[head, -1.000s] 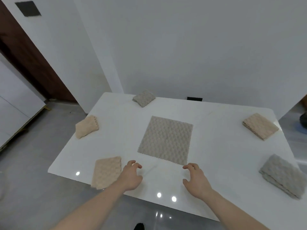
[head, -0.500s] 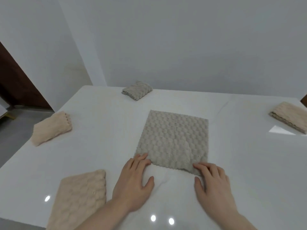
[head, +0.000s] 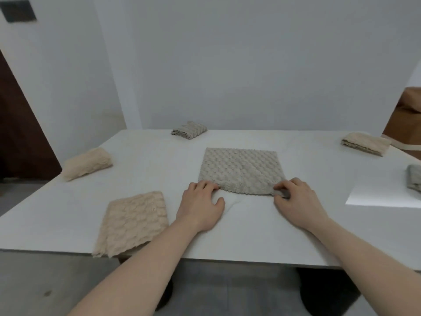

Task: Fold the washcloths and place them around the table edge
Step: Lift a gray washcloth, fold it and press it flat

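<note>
A grey washcloth (head: pixel 241 169) lies spread flat in the middle of the white table (head: pixel 159 169). My left hand (head: pixel 200 207) has its fingertips curled at the cloth's near left corner. My right hand (head: pixel 296 200) pinches the near right corner. A beige washcloth (head: pixel 132 221) lies folded flat at the near left edge. Folded cloths sit round the edge: a beige cloth (head: pixel 87 163) at the left, a grey cloth (head: pixel 189 130) at the back, a beige cloth (head: pixel 364 143) at the far right and a grey cloth (head: pixel 414 183) at the right, cut off by the frame.
A white wall stands behind the table. A dark brown door (head: pixel 20 133) is at the left. A brown object (head: pixel 405 119) stands beyond the table's right corner. The table's near edge crosses the lower part of the view, with grey floor below.
Both hands went from hovering over the table to the grey cloth's near corners, and their fingers have curled there. The view has come closer and lower.
</note>
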`<action>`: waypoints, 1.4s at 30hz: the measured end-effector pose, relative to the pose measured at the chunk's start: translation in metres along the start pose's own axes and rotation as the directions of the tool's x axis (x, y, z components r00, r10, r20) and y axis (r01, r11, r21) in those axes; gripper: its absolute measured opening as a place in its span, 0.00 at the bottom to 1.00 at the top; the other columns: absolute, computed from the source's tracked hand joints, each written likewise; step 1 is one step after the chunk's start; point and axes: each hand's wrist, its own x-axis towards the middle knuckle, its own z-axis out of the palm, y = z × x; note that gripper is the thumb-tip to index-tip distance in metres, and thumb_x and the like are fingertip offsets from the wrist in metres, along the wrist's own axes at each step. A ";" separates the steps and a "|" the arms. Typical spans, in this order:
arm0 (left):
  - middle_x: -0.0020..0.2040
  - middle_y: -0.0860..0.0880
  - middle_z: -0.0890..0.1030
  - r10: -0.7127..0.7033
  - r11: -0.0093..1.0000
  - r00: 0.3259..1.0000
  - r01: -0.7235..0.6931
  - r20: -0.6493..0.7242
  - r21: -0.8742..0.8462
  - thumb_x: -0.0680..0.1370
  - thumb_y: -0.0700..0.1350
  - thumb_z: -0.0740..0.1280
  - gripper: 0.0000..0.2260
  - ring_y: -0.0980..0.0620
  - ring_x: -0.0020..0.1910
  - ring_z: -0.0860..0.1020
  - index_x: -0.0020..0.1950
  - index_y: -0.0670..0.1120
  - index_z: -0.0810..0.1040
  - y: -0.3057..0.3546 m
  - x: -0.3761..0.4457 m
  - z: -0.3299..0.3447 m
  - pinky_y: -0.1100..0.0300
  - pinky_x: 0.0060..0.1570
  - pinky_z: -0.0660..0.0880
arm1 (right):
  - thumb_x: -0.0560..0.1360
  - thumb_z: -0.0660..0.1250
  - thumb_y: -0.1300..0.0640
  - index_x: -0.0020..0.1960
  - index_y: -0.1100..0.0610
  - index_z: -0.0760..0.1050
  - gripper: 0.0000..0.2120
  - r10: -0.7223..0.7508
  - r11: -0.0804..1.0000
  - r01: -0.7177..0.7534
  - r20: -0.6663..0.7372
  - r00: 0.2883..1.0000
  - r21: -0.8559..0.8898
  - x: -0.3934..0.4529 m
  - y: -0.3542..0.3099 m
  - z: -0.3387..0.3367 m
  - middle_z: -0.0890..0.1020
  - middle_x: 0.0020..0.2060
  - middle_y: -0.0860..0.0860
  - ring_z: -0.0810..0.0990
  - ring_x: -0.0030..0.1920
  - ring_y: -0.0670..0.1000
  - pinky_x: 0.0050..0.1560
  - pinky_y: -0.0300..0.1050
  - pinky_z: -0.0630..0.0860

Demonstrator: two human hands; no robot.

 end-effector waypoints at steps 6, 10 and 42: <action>0.75 0.54 0.69 0.012 0.998 1.000 -0.011 0.011 -0.054 0.81 0.57 0.55 0.23 0.50 0.74 0.63 0.75 0.53 0.68 0.002 -0.027 -0.004 0.54 0.74 0.59 | 0.74 0.64 0.51 0.59 0.47 0.77 0.13 0.057 0.998 -0.057 -0.034 0.998 0.024 -0.039 -0.013 -0.003 0.74 0.51 0.46 0.75 0.57 0.53 0.61 0.51 0.72; 0.69 0.55 0.74 -0.017 0.994 0.998 0.010 -0.062 -0.107 0.79 0.57 0.59 0.20 0.52 0.69 0.67 0.69 0.53 0.73 0.001 -0.026 -0.003 0.56 0.70 0.64 | 0.73 0.65 0.52 0.60 0.47 0.77 0.15 0.057 0.997 -0.054 -0.054 0.997 0.049 -0.046 -0.014 -0.006 0.77 0.53 0.47 0.76 0.57 0.53 0.61 0.50 0.72; 0.56 0.53 0.77 -0.060 0.977 0.947 -0.009 -0.315 -0.214 0.79 0.45 0.62 0.14 0.55 0.54 0.74 0.64 0.57 0.71 0.009 -0.043 -0.006 0.58 0.52 0.73 | 0.78 0.60 0.57 0.47 0.50 0.72 0.04 -0.062 0.987 0.089 -0.193 0.979 0.137 -0.057 -0.010 -0.009 0.76 0.40 0.45 0.69 0.47 0.53 0.45 0.48 0.66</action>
